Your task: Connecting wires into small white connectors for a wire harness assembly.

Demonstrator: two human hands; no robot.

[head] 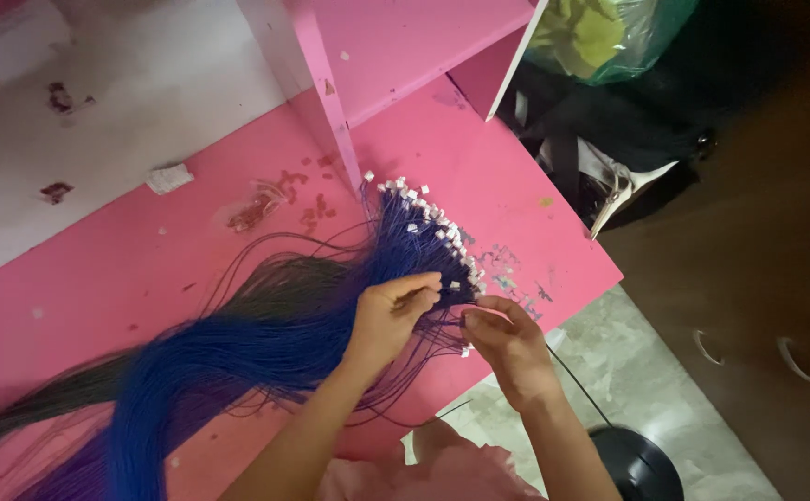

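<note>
A pink painted tabletop (145,269) is crossed by a thick bundle of blue and dark thin wires (266,339), fanned toward the right edge and ended in small white plastic connectors (435,215). Strands near that edge are pinched between the curled fingers of the left hand (394,314). One white connector is gripped by the right hand (509,345), just beside the edge.

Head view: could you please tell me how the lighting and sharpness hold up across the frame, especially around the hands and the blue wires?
Head view: the pink table is evenly lit, without glare; the right side falls into deep shadow, where the dark cabinet loses detail; the left hand and right hand look slightly soft; the blue wires blur into one mass at lower left.
</note>
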